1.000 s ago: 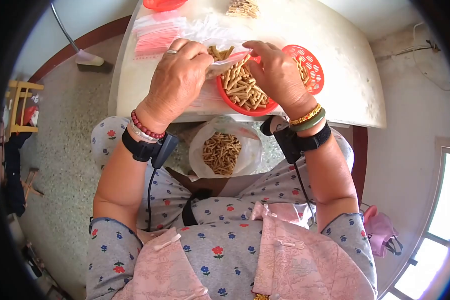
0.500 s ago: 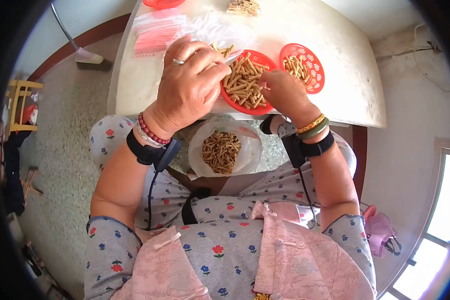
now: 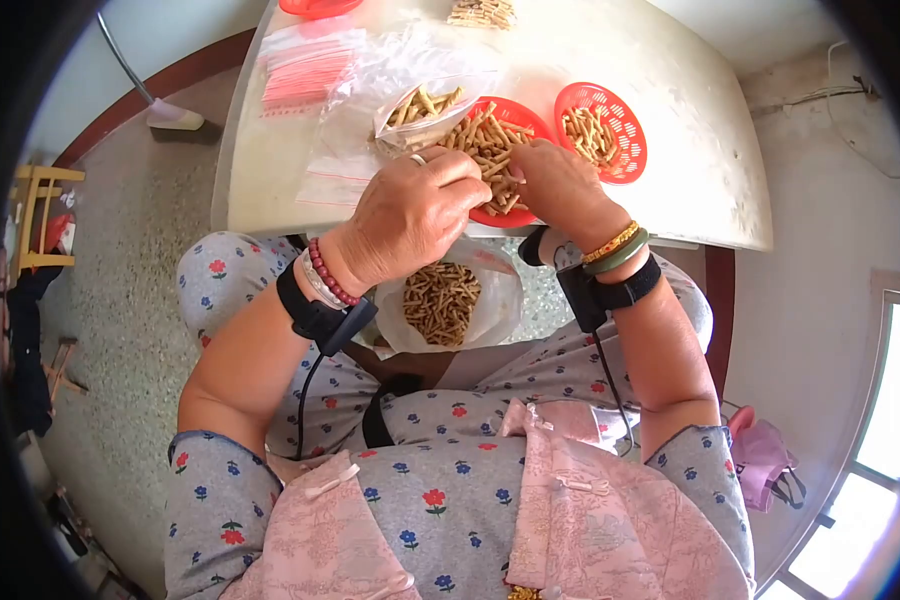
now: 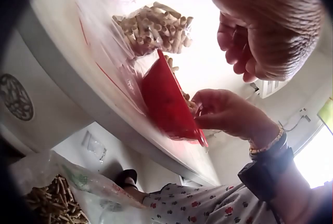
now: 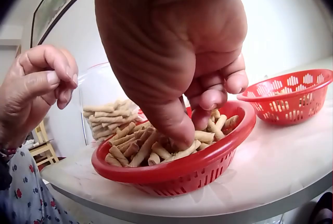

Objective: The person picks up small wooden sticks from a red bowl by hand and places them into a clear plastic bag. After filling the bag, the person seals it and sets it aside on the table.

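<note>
Brown rolled sticks [image 3: 490, 140] fill a red basket [image 5: 171, 186] at the table's front. My right hand [image 3: 565, 190] reaches into it, thumb and fingers pinching among the sticks [image 5: 140, 151]; the fingertips are partly hidden. Just left of the basket, my left hand [image 3: 405, 215] hovers with loosely bent fingers, thumb near the forefinger in the right wrist view, and nothing visible in its grasp. Behind that hand an open clear bag [image 3: 410, 130] of sticks rests on the table, untouched; the left wrist view shows this bag [image 4: 156, 29] beyond the basket [image 4: 166, 102].
A second red basket [image 3: 630, 140] with fewer sticks stands to the right. Flat pink-edged bags [image 3: 310, 68] and loose clear plastic lie at the back left. Another stick bundle [image 3: 482, 12] is at the back. Below the table edge sits a large bag [image 3: 505, 300] of sticks.
My left hand has let go of the bag and moved down and right towards the basket. My right hand has left the bag's mouth and gone down into the sticks.
</note>
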A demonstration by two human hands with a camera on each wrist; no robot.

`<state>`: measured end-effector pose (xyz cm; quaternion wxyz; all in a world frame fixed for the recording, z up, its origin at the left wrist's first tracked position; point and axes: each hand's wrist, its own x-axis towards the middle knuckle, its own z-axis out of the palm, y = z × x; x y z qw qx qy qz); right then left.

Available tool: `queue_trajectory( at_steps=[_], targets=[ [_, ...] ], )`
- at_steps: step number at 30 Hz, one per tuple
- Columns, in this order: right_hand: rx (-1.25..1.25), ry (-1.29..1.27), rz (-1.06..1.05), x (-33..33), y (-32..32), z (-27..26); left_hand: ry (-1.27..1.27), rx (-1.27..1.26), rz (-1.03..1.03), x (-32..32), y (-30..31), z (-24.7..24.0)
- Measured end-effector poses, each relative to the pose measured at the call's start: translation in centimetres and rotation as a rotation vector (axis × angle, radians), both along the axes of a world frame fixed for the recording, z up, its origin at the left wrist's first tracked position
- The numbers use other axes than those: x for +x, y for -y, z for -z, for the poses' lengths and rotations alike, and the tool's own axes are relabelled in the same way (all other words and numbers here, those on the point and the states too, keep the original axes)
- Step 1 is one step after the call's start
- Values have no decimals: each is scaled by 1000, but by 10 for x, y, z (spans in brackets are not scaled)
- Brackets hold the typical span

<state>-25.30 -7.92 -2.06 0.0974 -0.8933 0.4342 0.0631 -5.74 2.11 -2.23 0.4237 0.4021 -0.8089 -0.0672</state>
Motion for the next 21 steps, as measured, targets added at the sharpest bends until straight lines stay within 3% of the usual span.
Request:
queue_trajectory(
  at_steps=[5, 8, 14, 21],
  targets=[
    [-34, 102, 14, -1, -1, 1, -53, 107, -36, 2, 1, 3],
    [-67, 294, 11, 2, -1, -7, -59, 142, -74, 1, 3, 5],
    [-191, 458, -92, 10, -8, -16, -79, 136, -194, -2, 2, 3],
    [-205, 596, -211, 10, -11, -21, -2, 164, -189, 0, 2, 5]
  ],
)
